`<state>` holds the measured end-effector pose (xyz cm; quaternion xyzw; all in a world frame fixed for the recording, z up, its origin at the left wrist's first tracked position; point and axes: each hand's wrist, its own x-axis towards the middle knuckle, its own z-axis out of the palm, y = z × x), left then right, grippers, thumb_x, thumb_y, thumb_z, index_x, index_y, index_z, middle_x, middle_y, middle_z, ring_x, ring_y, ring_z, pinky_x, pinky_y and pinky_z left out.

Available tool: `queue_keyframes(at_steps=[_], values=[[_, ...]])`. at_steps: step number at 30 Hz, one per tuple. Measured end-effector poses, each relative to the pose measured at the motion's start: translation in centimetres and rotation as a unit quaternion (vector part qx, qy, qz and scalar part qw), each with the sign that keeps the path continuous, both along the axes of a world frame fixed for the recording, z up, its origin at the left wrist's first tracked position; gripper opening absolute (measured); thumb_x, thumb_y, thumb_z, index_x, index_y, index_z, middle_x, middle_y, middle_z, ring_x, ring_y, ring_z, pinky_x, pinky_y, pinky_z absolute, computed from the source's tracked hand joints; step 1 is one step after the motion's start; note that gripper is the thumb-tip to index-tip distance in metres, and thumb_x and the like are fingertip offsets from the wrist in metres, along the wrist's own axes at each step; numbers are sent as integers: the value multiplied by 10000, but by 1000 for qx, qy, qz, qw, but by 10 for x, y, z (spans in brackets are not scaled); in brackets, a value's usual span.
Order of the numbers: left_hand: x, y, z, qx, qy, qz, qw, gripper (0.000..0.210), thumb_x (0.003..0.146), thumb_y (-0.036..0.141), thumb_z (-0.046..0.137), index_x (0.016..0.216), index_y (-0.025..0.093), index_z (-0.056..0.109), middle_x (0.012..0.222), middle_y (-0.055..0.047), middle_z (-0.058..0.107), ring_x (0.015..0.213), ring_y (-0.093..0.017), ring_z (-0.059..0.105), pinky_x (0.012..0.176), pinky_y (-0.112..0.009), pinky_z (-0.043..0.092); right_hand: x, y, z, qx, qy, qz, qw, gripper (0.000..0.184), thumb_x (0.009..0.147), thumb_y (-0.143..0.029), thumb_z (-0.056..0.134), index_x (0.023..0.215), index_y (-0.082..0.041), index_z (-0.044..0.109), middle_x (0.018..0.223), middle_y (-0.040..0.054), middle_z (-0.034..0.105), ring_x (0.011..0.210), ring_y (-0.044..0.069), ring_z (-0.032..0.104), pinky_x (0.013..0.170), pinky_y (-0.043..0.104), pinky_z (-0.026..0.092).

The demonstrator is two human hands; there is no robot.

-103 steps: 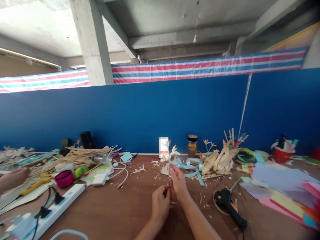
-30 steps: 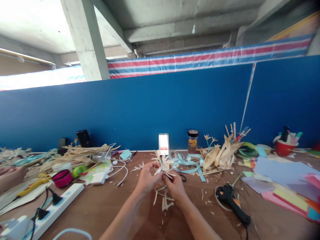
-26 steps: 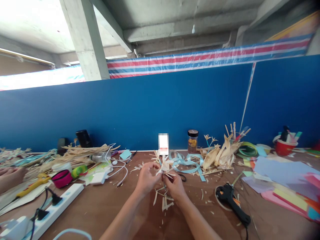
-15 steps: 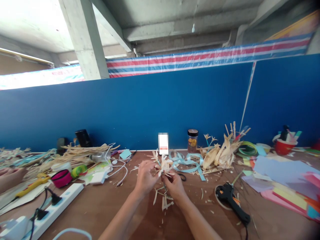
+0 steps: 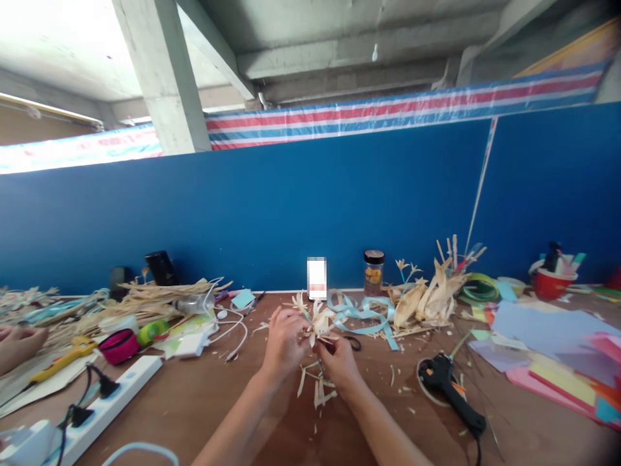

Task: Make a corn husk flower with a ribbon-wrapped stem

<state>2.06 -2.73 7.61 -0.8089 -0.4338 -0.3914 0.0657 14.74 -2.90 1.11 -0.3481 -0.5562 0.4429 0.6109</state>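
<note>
Between my hands is a pale corn-husk flower (image 5: 320, 323) with pointed petals, held just above the brown table. My left hand (image 5: 287, 340) closes its fingertips on the petals from the left side. Below the bloom, my right hand (image 5: 338, 362) pinches the thin stem, which is mostly hidden by the fingers. Cut husk strips (image 5: 320, 391) lie on the table beneath my hands. A light blue ribbon (image 5: 366, 317) curls behind my right hand, and a dark ring-shaped thing (image 5: 354, 343) rests beside it.
A black glue gun (image 5: 451, 391) lies on the right, near coloured paper (image 5: 548, 336). Dried husks (image 5: 431, 301) and a lidded jar (image 5: 374, 272) stand at the back. On the left are a white power strip (image 5: 114, 408) and another person's hand (image 5: 22, 346).
My left hand has shifted slightly on the petals, and its fingers look a little more curled. The flower has barely moved. My right hand keeps its pinch on the stem.
</note>
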Motion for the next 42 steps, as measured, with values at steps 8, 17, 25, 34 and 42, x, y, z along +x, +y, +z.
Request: queue_keyframes(at_steps=[8,17,25,34,42], values=[[-3,-1,2,21,46,-34,998,230,606,90,562,724,275,631,761,-6,658,927,-221,519,984,-470,189,-2,-3,4,-14,59,17,998,153,671,-294,603,635,-147,579,585,0,579,572,131,515,566,231,401],[-3,-4,0,25,26,-41,999,161,656,144,565,734,268,632,748,-4,657,904,-207,531,982,-452,207,-2,-3,3,-22,62,25,998,246,679,-382,600,655,-139,565,570,4,565,548,128,503,535,227,387],[2,-3,-12,6,-125,-7,992,163,644,291,625,787,212,628,805,-46,646,832,-208,559,818,-379,397,0,-2,2,-10,11,-23,1000,258,691,-386,585,649,-133,559,554,-9,540,511,105,447,483,205,346],[13,-7,-18,0,-184,15,983,74,695,228,557,749,199,599,772,-38,618,789,-195,559,820,-378,399,1,-1,0,2,29,-3,1000,232,715,-369,577,684,-139,568,587,-3,559,582,135,503,533,221,376],[13,-8,-19,-7,-211,14,977,198,698,165,534,887,193,589,864,-49,592,880,-196,539,819,-358,416,-1,-1,0,3,55,20,998,197,700,-342,598,687,-147,570,623,10,586,625,150,537,586,242,412]])
